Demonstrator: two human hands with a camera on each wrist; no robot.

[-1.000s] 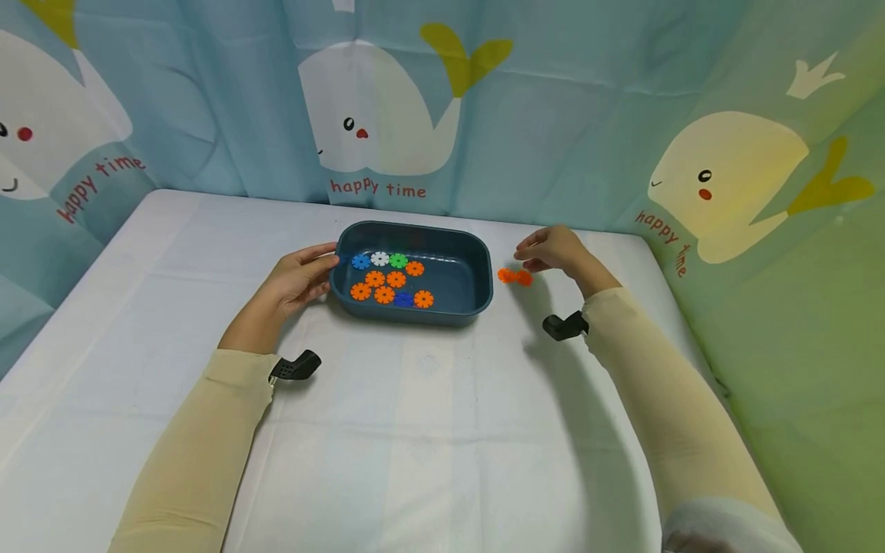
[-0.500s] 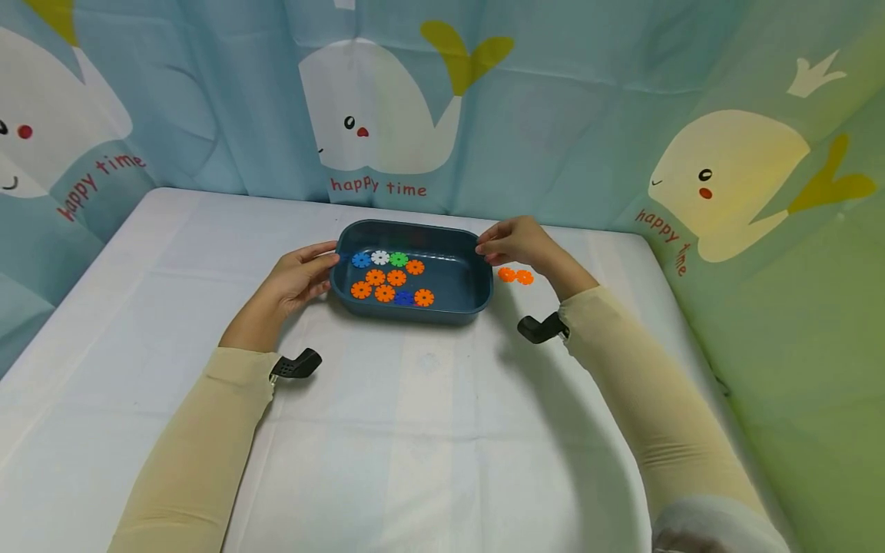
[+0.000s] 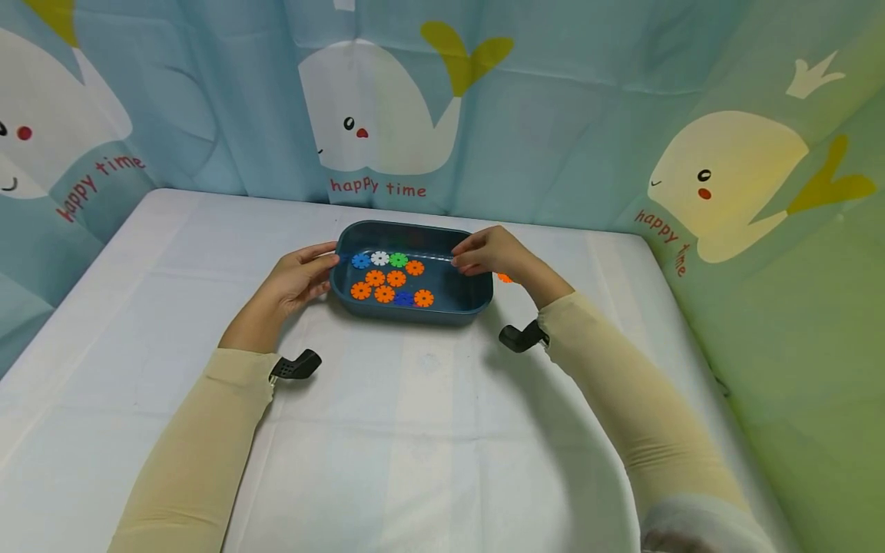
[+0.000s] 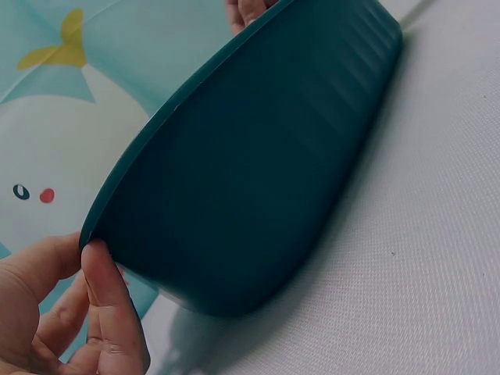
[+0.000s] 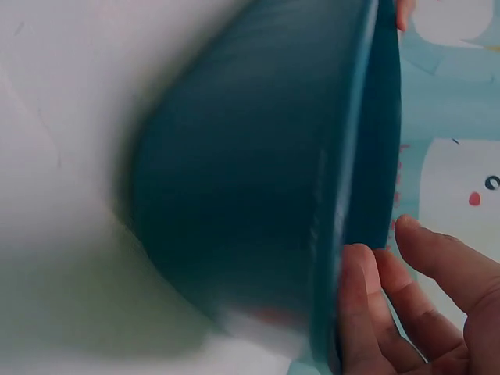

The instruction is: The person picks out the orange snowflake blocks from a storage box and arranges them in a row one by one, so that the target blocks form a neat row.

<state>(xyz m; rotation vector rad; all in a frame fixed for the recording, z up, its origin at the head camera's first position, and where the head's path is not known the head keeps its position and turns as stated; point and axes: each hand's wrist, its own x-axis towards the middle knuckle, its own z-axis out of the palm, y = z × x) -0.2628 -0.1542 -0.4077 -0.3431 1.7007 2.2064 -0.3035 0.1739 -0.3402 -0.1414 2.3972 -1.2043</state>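
Note:
A dark blue-green plastic tray (image 3: 415, 313) stands on the white table. My left hand (image 3: 293, 280) pinches its left rim between thumb and fingers, clearly seen in the left wrist view. Over the right end of the tray is my right hand (image 3: 487, 252), fingertips inside the rim in the head view. In the right wrist view its thumb (image 5: 437, 254) stands apart from the fingers, with no piece visible between them. Several notched plastic discs lie toward the tray's left side: mostly orange discs (image 3: 384, 294), plus a white disc (image 3: 379, 259), a green disc (image 3: 398, 260) and blue discs (image 3: 361, 261).
An orange disc (image 3: 505, 277) shows on the table right of the tray, partly covered by my right wrist. A whale-print curtain (image 3: 553, 138) hangs along the table's back and right sides. Black wrist cameras (image 3: 297, 365) jut inward from both sleeves.
My right hand has moved left from beside the loose orange discs, across the tray's right rim, to over its inside. The left hand and tray have stayed put.

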